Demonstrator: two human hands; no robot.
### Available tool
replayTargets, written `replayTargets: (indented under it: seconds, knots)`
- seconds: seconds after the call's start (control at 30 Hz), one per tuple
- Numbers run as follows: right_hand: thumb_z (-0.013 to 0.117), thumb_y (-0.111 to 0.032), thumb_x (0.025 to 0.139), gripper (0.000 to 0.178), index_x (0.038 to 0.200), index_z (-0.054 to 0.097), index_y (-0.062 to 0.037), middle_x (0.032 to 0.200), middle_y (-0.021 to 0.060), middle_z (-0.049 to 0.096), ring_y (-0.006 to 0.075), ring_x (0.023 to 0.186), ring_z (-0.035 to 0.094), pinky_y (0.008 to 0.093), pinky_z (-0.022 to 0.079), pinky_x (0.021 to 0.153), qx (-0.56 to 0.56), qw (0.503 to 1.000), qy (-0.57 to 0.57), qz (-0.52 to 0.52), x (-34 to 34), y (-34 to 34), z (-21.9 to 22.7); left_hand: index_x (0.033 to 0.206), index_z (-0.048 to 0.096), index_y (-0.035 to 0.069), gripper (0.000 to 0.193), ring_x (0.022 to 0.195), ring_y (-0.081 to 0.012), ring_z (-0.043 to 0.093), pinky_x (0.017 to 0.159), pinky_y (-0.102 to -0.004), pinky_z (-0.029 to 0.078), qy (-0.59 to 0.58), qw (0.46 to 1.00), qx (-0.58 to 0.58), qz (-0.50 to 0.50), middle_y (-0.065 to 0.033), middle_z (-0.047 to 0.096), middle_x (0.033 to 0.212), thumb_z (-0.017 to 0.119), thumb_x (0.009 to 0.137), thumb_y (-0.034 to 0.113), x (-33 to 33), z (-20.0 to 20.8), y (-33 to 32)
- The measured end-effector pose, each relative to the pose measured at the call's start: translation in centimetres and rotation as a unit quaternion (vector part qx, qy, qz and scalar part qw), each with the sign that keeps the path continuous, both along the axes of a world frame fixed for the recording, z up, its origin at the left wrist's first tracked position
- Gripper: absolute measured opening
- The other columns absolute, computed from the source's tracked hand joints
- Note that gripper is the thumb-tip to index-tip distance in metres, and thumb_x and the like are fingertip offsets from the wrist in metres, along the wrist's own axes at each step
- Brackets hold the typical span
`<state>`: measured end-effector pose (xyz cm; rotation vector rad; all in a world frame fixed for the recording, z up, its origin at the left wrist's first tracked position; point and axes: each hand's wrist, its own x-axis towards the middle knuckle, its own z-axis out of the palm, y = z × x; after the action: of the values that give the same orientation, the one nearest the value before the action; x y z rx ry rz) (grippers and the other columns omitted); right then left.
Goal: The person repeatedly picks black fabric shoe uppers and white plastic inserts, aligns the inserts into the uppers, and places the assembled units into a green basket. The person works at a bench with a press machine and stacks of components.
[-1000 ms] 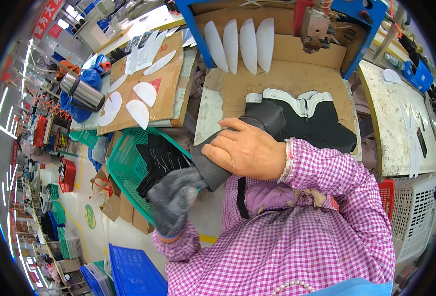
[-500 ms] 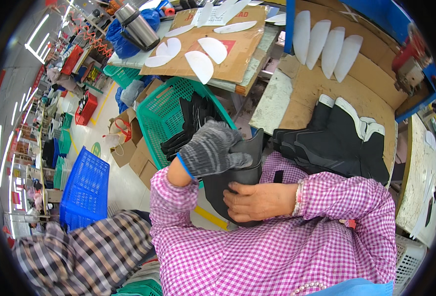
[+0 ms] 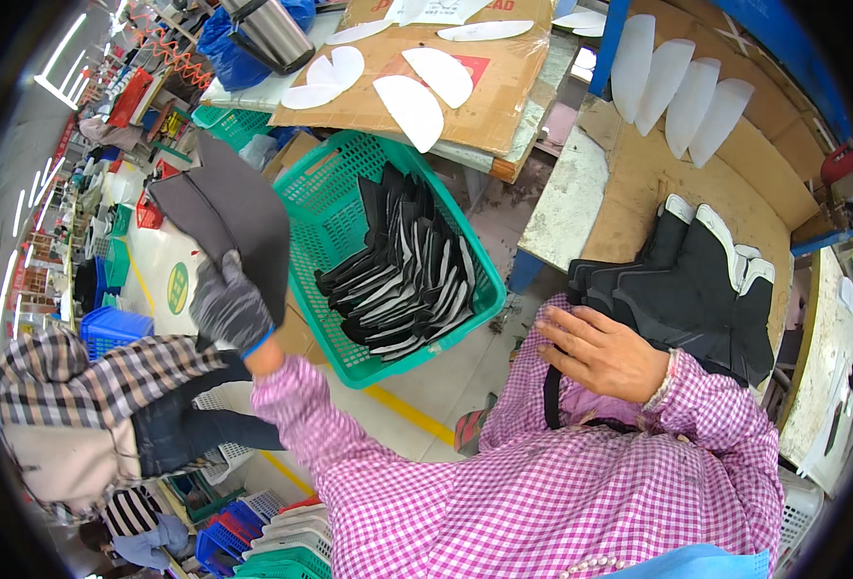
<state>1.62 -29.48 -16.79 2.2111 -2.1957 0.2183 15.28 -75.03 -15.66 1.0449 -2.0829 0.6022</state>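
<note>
Out to the left, my left hand (image 3: 232, 311), in a grey-and-black knit glove, grips the lower end of a dark grey boot upper (image 3: 238, 217) with a seam running across it. The piece is held up beside a green plastic basket (image 3: 493, 307), where several black, boot-shaped uppers (image 3: 407, 280) with pale edges lie stacked. My bare right hand (image 3: 605, 355) is over my lap, fingers stretched out with nothing in them. Close to it, a pile of black boot uppers (image 3: 673, 299) with white top edges rests on the cardboard-covered table (image 3: 629, 183).
White half-oval pieces (image 3: 409, 111) lie on a cardboard-topped table (image 3: 489, 125) ahead, with a steel flask (image 3: 270, 39). More white pieces (image 3: 682, 92) lean at the right by a blue frame (image 3: 608, 43). A person in a checked shirt (image 3: 69, 381) stands close on the left.
My left hand has swung from my lap out to the left with the boot upper. My right hand has let go of it and opened. The basket's stack now shows fully.
</note>
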Motion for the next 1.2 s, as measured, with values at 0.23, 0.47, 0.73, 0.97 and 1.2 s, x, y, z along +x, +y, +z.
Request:
replayTargets:
  seconds: [0.23,0.47,0.73,0.97,1.2]
  knots:
    - [0.056,-0.012,0.081,0.035,0.115,0.059,-0.0032,0.130,0.0163,0.054,0.0321,0.127,0.047,0.0437,0.039,0.103,0.038,0.992,-0.027,-0.119,1.0,4.1,-0.4,0.100,0.066,0.013,0.027,0.079,-0.0336,0.065,0.071,-0.0459,0.051,-0.231,0.970,0.057,-0.057,-0.0139,0.068,0.086,0.057,0.088,0.035,-12.0,-22.3,-5.8]
    - [0.056,-0.012,0.081,0.033,0.112,0.060,-0.0035,0.127,0.0168,0.055,0.0322,0.123,0.049,0.0430,0.041,0.100,0.024,0.974,-0.030,-0.222,1.1,8.1,-0.4,0.112,0.063,0.012,0.035,0.106,-0.0405,0.059,0.088,-0.0499,0.048,-0.279,0.856,0.395,-0.181,-0.0207,0.063,0.113,0.055,0.087,0.034,-11.7,-30.7,-7.9]
    - [0.071,-0.012,0.073,0.046,0.117,0.059,-0.0041,0.124,0.0138,0.058,0.0276,0.118,0.054,0.0388,0.044,0.093,-0.078,0.936,-0.027,-0.342,-3.3,14.5,-2.3,0.113,0.061,-0.002,0.028,0.101,-0.0280,0.061,0.091,-0.0354,0.047,-0.037,0.832,0.452,-0.320,-0.0167,0.065,0.111,0.054,0.094,0.016,-9.8,-22.7,-7.1]
    - [0.079,-0.041,0.070,0.077,0.128,0.049,-0.0001,0.132,0.0194,0.050,0.0341,0.123,0.046,0.0425,0.036,0.101,-0.119,0.823,-0.030,-0.555,-10.1,20.2,-5.0,0.117,0.059,-0.005,0.028,0.095,-0.0201,0.065,0.087,-0.0301,0.052,0.129,0.619,0.675,-0.380,-0.0135,0.065,0.108,0.057,0.095,0.014,-9.7,-12.9,8.7]
    - [0.085,-0.044,0.058,0.081,0.117,0.054,0.0022,0.119,0.0202,0.054,0.0351,0.117,0.049,0.0462,0.030,0.103,-0.093,0.799,-0.030,-0.593,-12.2,20.8,-5.6,0.115,0.060,-0.005,0.025,0.096,-0.0206,0.065,0.087,-0.0308,0.053,0.109,0.596,0.632,-0.483,-0.0140,0.066,0.108,0.058,0.094,0.009,-12.0,-8.7,21.2]
